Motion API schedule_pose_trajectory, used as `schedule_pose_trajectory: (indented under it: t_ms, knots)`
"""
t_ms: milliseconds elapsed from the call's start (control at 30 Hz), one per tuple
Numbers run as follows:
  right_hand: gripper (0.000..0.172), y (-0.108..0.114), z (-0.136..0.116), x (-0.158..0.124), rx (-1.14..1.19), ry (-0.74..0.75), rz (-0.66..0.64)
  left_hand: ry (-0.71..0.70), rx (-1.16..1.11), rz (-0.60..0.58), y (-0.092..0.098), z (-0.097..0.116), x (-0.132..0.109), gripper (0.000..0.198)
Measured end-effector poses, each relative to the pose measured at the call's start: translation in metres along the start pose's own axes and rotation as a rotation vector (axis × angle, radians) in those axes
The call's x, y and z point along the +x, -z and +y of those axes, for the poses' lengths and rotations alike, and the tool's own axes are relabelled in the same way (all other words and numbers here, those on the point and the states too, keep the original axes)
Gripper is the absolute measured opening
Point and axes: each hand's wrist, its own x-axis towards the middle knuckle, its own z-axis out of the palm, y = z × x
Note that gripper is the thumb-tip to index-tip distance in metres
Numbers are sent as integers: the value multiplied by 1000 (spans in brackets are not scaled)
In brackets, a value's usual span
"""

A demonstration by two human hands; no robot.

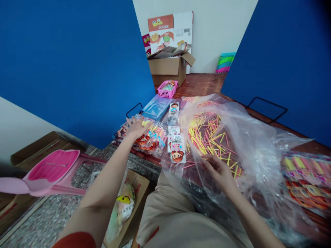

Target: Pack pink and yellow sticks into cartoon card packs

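Note:
My left hand (136, 128) lies with its fingers spread on a pile of small printed packets (152, 139) holding pink and yellow sticks. Over the large clear plastic bag (232, 117), my right hand (218, 170) is closed, with thumb and fingertips at a fold of its film. Loose pink and yellow sticks (207, 132) lie scattered in the open bag, just beyond my right fingers. Between my hands are several flat printed packets (177, 151) with a cartoon face, apart from both hands.
More filled packets (307, 179) lie at the right. Behind are clear plastic sleeves (156, 106), a pink basket (167, 92) and an open cardboard box (165, 67). Blue panels (77, 62) flank the table. A pink chair (54, 165) and a box with a bag (136, 187) stand at lower left.

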Motion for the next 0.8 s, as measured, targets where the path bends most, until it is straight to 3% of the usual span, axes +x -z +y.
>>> schedule_pose_trajectory:
  t_ms: [67,267,500,667,733,800]
  knots:
    - [38,0,1,0,-2,-2,6,1,8,-24,-13,1,-3,93]
    - [38,0,4,2,-13,-15,28,-18,19,94,-32,-2,-10,98]
    - [34,-4,-9,5,-113,53,-13,14,26,59,-32,0,-6,96]
    - [32,8,-18,2,-216,142,51,29,57,-7,-13,7,-7,95]
    - [32,18,-17,2,-213,155,74,2,74,122,0,18,-17,91]
    - [33,28,-16,4,-196,156,110,-75,67,324,10,37,-35,83]
